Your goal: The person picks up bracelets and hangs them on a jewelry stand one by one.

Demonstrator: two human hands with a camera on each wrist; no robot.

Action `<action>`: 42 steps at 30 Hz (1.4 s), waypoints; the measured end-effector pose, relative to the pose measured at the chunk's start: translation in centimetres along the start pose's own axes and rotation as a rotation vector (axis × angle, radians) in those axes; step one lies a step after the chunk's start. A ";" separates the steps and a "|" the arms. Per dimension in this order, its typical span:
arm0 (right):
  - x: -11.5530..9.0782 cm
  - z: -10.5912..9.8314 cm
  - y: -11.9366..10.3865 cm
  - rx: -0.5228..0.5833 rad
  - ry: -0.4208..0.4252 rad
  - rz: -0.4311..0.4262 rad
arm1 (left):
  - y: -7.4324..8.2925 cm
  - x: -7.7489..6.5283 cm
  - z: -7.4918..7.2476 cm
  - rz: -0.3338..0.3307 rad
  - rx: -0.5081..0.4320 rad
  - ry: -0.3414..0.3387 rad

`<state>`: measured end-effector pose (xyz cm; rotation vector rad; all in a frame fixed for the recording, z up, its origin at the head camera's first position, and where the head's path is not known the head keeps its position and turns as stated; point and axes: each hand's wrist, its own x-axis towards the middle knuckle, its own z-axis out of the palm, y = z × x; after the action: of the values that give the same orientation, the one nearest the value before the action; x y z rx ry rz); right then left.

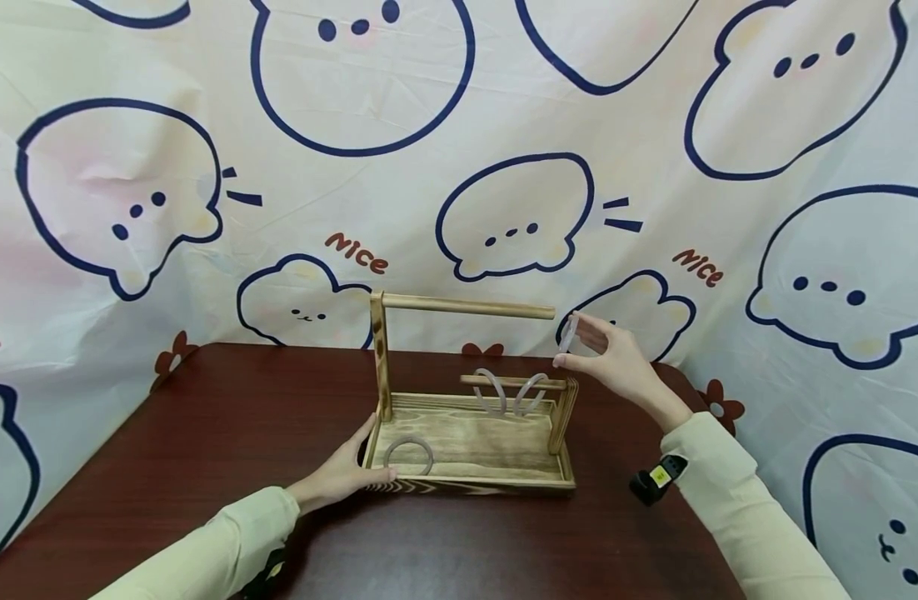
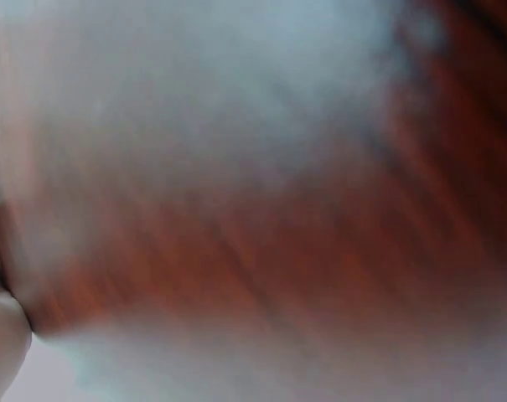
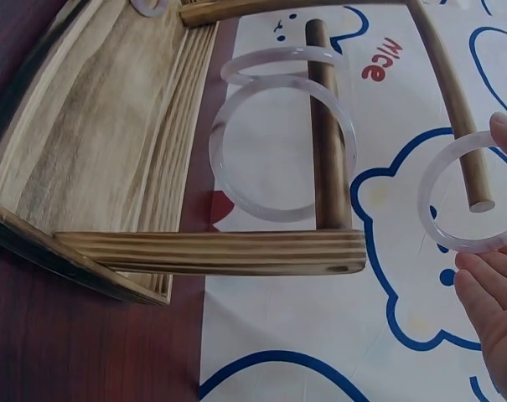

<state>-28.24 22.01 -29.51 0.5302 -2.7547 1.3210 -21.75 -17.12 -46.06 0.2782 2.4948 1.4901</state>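
Note:
A wooden bangle stand (image 1: 466, 486) rests on the table, with a long upper rod (image 1: 470, 306) and a shorter lower rod (image 1: 470, 380). The left hand (image 1: 342, 475) grips its tray's front left corner, thumb along the front edge. Between thumb and fingers, the right hand (image 1: 612, 358) pinches a pale translucent bangle (image 1: 569, 333) by the upper rod's free end. That rod end appears inside the bangle's outline in the right wrist view. Two similar bangles, one a whitish ring (image 3: 215, 155), hang on the lower rod. Another bangle (image 1: 430, 454) lies in the tray's left part.
The dark reddish-brown table (image 1: 227, 433) extends around the stand. Behind it hangs a pale cloth (image 1: 399, 200) printed with blue-outlined cartoon shapes. A blurred tabletop (image 2: 261, 251) fills most of the left wrist view. Black wrist devices, one on the right sleeve (image 1: 657, 479), are worn on both arms.

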 end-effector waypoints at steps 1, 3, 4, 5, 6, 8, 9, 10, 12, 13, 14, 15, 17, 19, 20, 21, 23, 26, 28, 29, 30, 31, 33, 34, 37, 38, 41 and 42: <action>0.2 0.0 0.0 -0.003 0.003 0.002 | 0.0 0.0 -0.1 -0.004 0.008 0.001; 0.5 0.0 -0.1 -0.006 0.004 -0.001 | -0.1 0.0 -0.2 -0.015 0.019 0.002; 0.6 -0.1 -0.2 -0.004 0.002 -0.003 | -0.2 0.0 -0.2 -0.022 0.020 0.000; 0.8 -0.1 -0.3 -0.002 0.001 -0.004 | -0.2 0.0 -0.2 -0.028 0.013 -0.004; 0.9 -0.1 -0.4 -0.003 -0.003 -0.006 | -0.2 -0.1 -0.3 -0.033 0.007 -0.008; 1.2 -0.1 -0.6 -0.005 -0.012 -0.011 | -0.2 -0.1 -0.3 -0.039 -0.006 -0.018; 1.3 -0.2 -0.6 -0.012 -0.014 -0.013 | -0.2 -0.1 -0.3 -0.039 -0.010 -0.022; 1.4 -0.2 -0.7 -0.018 -0.017 -0.014 | -0.2 -0.2 -0.2 -0.037 -0.009 -0.024; 1.7 -0.3 -0.9 -0.030 -0.023 -0.020 | -0.2 -0.2 -0.2 -0.033 -0.002 -0.021; 1.8 -0.3 -0.9 -0.035 -0.027 -0.022 | -0.3 -0.3 -0.2 -0.027 0.007 -0.019; 2.0 -0.3 -1.0 -0.038 -0.030 -0.024 | -0.3 -0.3 -0.2 -0.024 0.016 -0.015; 2.1 -0.3 -1.0 -0.041 -0.033 -0.027 | -0.3 -0.3 -0.2 -0.026 0.023 -0.012; 2.4 -0.4 -1.1 -0.045 -0.040 -0.029 | -0.2 -0.3 -0.2 -0.027 0.028 -0.010; 2.7 -0.4 -1.1 -0.054 -0.039 -0.028 | -0.2 -0.3 -0.2 -0.027 0.029 -0.015; 2.8 -0.4 -1.1 -0.063 -0.038 -0.029 | -0.2 -0.3 -0.2 -0.032 0.023 -0.017; 2.9 -0.4 -1.1 -0.074 -0.038 -0.030 | -0.1 -0.3 -0.2 -0.034 0.013 -0.020; 3.1 -0.4 -1.1 -0.097 -0.041 -0.032 | -0.1 -0.2 -0.2 -0.029 0.018 -0.018; 3.3 -0.3 -1.1 -0.120 -0.042 -0.034 | 0.0 -0.1 -0.2 -0.010 0.028 -0.012; 3.5 -0.3 -1.2 -0.123 -0.048 -0.036 | 0.1 -0.1 -0.2 0.005 0.041 -0.009; 3.5 -0.3 -1.3 -0.121 -0.047 -0.036 | 0.1 -0.1 -0.3 0.010 0.038 -0.008; 3.6 -0.3 -1.4 -0.118 -0.047 -0.037 | 0.1 -0.1 -0.3 0.014 0.033 -0.009; 3.6 -0.3 -1.4 -0.117 -0.052 -0.039 | 0.2 -0.2 -0.3 0.016 0.029 -0.008; 3.8 -0.3 -1.5 -0.115 -0.062 -0.048 | 0.2 -0.2 -0.3 0.015 0.018 -0.009; 3.9 -0.3 -1.6 -0.116 -0.066 -0.052 | 0.2 -0.2 -0.3 0.017 0.017 -0.007; 4.2 -0.2 -1.8 -0.127 -0.075 -0.058 | 0.2 -0.2 -0.2 0.020 0.013 -0.004; 4.3 -0.2 -1.8 -0.132 -0.074 -0.061 | 0.2 -0.2 -0.2 0.022 0.011 -0.004; 4.6 0.0 -2.1 -0.153 -0.077 -0.077 | 0.1 -0.2 -0.2 0.026 0.009 0.000; 4.7 0.1 -2.2 -0.160 -0.077 -0.085 | 0.1 -0.2 -0.2 0.028 0.009 0.000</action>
<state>-31.93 19.34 -27.10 0.6920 -2.8311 1.0735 -21.61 -17.31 -45.85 0.3161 2.5082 1.4900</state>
